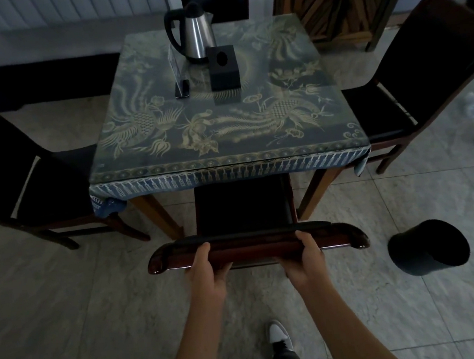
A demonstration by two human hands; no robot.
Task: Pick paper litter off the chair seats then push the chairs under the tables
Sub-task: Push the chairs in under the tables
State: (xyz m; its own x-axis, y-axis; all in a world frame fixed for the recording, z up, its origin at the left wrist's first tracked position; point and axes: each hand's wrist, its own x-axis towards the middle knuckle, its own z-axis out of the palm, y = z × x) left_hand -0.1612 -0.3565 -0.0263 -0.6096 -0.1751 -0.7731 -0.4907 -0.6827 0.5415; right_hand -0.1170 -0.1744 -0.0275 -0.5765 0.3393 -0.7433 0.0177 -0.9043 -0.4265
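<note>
- Wooden chair (245, 208), lower centre of frame: seat partly under the table (228, 162).
- Left hand (208, 271), right hand (305, 260): apart, both clamped on the chair's top rail.
- Black bin (428, 247), lower right, on the floor.

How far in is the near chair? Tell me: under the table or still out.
Partly in. The near chair has its seat front under the table; the rest shows, both hands gripping its backrest.

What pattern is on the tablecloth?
Gold phoenix-like birds and flowers on dark blue tablecloth, with a fringed-look border; head view.
</note>
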